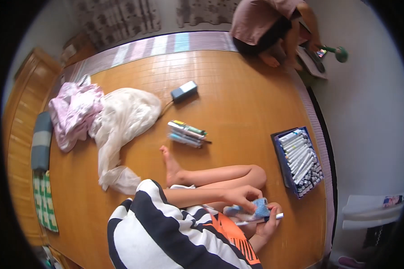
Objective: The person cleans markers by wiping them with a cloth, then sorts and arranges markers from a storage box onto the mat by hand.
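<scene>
Over my lap, my left hand [242, 196] reaches across with its fingers bent, thumb and fingertips at a small light-blue and white piece [261, 208] whose kind I cannot make out. My right hand [268, 226] is closed from below around the other side of that piece. A white marker [279, 216] with a dark band pokes out past the fingers of the right hand. Part of the blue piece is covered by my fingers. My bare leg [215, 175] lies folded just beyond the hands.
To the right stands a dark box [280, 157] full of white markers. A clear pouch of pens [186, 133], a grey block-shaped device [184, 92] with a cord and crumpled pink and cream cloths [125, 112] lie on the wooden mat [238, 103]. Another person [269, 27] crouches at the far right, holding a green-handled object [339, 54].
</scene>
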Action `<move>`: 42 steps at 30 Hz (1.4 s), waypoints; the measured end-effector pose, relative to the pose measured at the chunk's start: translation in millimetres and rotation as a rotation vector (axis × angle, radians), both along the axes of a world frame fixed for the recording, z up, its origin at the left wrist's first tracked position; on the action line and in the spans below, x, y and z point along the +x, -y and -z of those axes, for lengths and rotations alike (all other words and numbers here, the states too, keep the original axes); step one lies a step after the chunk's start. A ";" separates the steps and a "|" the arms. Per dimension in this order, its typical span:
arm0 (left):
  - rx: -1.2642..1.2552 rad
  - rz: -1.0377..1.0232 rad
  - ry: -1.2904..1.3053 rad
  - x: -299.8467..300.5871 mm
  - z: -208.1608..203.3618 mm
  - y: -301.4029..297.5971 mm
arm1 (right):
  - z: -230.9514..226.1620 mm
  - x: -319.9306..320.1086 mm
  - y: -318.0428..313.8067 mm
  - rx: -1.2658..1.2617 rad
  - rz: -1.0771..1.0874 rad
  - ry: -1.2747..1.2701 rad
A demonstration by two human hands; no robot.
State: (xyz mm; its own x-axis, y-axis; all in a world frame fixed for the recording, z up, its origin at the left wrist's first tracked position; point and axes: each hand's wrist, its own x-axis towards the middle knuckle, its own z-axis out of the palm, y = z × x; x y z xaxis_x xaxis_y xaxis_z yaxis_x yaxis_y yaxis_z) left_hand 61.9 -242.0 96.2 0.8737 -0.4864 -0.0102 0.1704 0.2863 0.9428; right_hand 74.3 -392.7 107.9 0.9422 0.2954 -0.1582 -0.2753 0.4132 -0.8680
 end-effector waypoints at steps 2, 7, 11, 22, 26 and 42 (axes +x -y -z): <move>-0.127 -0.221 -0.067 -23.4 4.3 -6.5 | 5.7 -0.3 9.0 -0.190 -0.045 0.155; -0.132 -0.460 0.057 -68.0 -6.8 -17.6 | -25.2 -29.0 -12.9 -0.056 -0.199 0.217; -0.354 -0.733 -0.287 -84.7 -18.4 -14.0 | -19.2 -40.5 -9.7 0.071 -0.160 0.280; -0.063 -0.421 -0.326 -93.8 -22.3 -37.8 | 13.5 -18.8 -66.7 0.011 -0.199 0.234; 0.010 -0.257 -0.131 -105.0 -15.8 -53.9 | 8.8 -36.1 -74.2 -0.083 -0.305 0.107; 1.895 -0.379 0.277 -56.0 92.7 -230.1 | 51.7 -39.1 -62.7 -0.184 0.119 -0.148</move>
